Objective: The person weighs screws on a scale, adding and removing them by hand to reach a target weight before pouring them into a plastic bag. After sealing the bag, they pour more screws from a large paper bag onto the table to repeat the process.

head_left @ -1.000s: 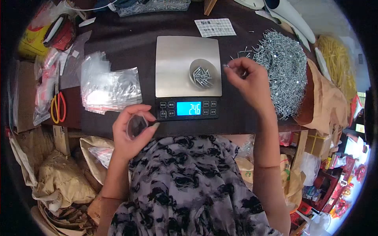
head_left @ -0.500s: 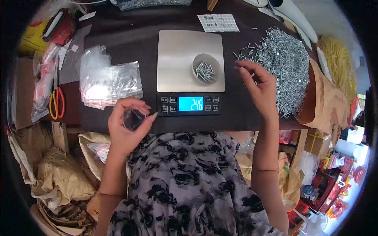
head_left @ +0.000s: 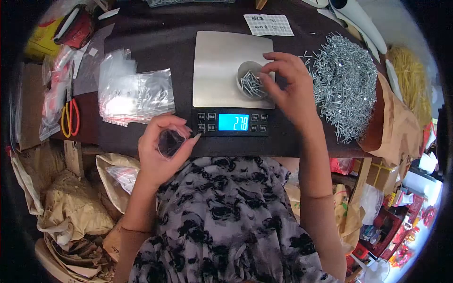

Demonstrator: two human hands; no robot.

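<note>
My left hand [head_left: 165, 146] is curled around a clear plastic bag [head_left: 171, 143], whose mouth is spread into a round opening. My right hand [head_left: 292, 89] is over the right edge of a small round cup [head_left: 239, 78], thumb and fingers apart, with nothing visible held. Inside the cup lie several silver screws [head_left: 251, 85]. The cup stands on the steel plate of a digital scale [head_left: 214, 70], whose lit blue display [head_left: 233, 122] appears to read 278. To the right of that hand is a large heap of loose screws [head_left: 344, 89].
Flat clear zip bags [head_left: 137, 94] lie in a stack left of the scale. Scissors with red and yellow handles [head_left: 71, 118] are farther left. A label sheet with handwriting [head_left: 269, 25] lies behind the scale. Brown paper [head_left: 391, 122] borders the screw heap.
My right hand has moved left from the screw heap to the cup. The display went from 246 to 278. My left hand still holds the bag, almost in place.
</note>
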